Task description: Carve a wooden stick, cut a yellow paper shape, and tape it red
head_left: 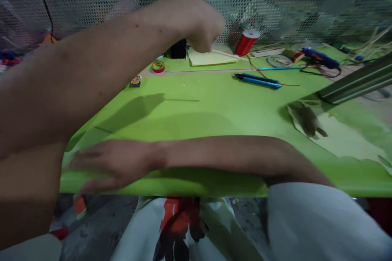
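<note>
My left hand [203, 24] is raised over the back of the table, its fingers closed round a thin pale stick [229, 54] that points to the right. My left forearm crosses the upper left of the view. My right hand [119, 163], slightly blurred, reaches across to the left along the front edge of the green-covered table [214, 106]. Its fingers are stretched out and apart, palm down on the green cover, with nothing seen in them. Beyond the raised fist lie a yellow paper pad [208, 59] and a red spool of thread [246, 43].
Two blue pens [259, 80] and a blue glue gun [320, 58] lie toward the right. A metal post [352, 83] slants in above torn pale paper [339, 134]. A tape roll [158, 66] and a small box [135, 81] sit left. Perforated metal mesh [275, 4] closes the back.
</note>
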The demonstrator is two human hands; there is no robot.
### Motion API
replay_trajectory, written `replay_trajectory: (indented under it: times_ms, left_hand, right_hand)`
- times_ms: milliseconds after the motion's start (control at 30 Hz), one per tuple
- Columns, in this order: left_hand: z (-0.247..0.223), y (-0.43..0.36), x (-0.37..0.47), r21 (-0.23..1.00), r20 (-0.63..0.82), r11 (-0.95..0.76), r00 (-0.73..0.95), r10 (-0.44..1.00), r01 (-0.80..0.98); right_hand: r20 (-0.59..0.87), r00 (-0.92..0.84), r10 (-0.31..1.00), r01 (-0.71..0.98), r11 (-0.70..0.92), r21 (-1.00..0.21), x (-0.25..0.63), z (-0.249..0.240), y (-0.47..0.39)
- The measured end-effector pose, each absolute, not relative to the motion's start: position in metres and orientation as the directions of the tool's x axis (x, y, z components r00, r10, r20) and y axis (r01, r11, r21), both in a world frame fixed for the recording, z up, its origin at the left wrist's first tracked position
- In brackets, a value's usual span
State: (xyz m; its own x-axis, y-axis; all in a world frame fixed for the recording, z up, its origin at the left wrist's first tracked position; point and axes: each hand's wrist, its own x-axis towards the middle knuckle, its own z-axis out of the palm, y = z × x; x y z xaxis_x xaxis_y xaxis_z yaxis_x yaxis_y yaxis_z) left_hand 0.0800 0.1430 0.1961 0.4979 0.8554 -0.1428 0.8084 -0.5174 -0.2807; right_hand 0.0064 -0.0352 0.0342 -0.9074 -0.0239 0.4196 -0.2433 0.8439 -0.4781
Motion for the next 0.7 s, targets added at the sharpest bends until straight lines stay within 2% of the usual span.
replay_trajectory:
  times_ms: [67,100,133,167,233,267,333,400,533,700]
  left_hand:
    - [0.197,0.146,0.081,-0.278,-0.122,-0.522,0.510,0.852,0.806]
    - [0.198,0.147,0.081,-0.276,-0.116,-0.521,0.510,0.852,0.808]
    - [0.198,0.149,0.081,-0.274,-0.112,-0.520,0.510,0.853,0.809]
    - [0.199,0.150,0.081,-0.273,-0.114,-0.517,0.507,0.855,0.811]
    - [0.199,0.151,0.081,-0.271,-0.121,-0.506,0.493,0.862,0.819]
    - [0.199,0.151,0.081,-0.263,-0.127,-0.501,0.485,0.865,0.825]
    - [0.198,0.150,0.080,-0.239,-0.135,-0.483,0.464,0.875,0.842]
    - [0.196,0.149,0.080,-0.230,-0.135,-0.483,0.463,0.876,0.845]
    - [0.192,0.148,0.081,-0.272,-0.135,-0.519,0.502,0.854,0.810]
    - [0.192,0.144,0.077,-0.248,-0.113,-0.509,0.498,0.860,0.824]
  right_hand:
    - [0.372,-0.899,0.229,0.032,0.884,-0.466,0.073,0.028,0.010]
    - [0.325,-0.857,0.401,0.220,0.853,-0.473,0.111,0.023,0.033]
    - [0.304,-0.803,0.512,0.336,0.811,-0.479,0.149,0.018,0.054]
    - [0.278,-0.735,0.618,0.448,0.751,-0.485,0.186,0.012,0.073]
    - [0.116,-0.492,0.863,0.758,0.490,-0.430,0.244,0.000,0.102]
    - [0.055,-0.380,0.924,0.840,0.369,-0.397,0.263,-0.005,0.112]
    - [0.024,-0.333,0.943,0.868,0.316,-0.383,0.278,-0.013,0.127]
    - [0.006,-0.373,0.928,0.861,0.348,-0.371,0.267,-0.015,0.138]
    - [-0.010,-0.540,0.842,0.792,0.504,-0.345,0.203,-0.012,0.156]
    - [-0.006,-0.738,0.675,0.632,0.688,-0.357,0.122,-0.007,0.155]
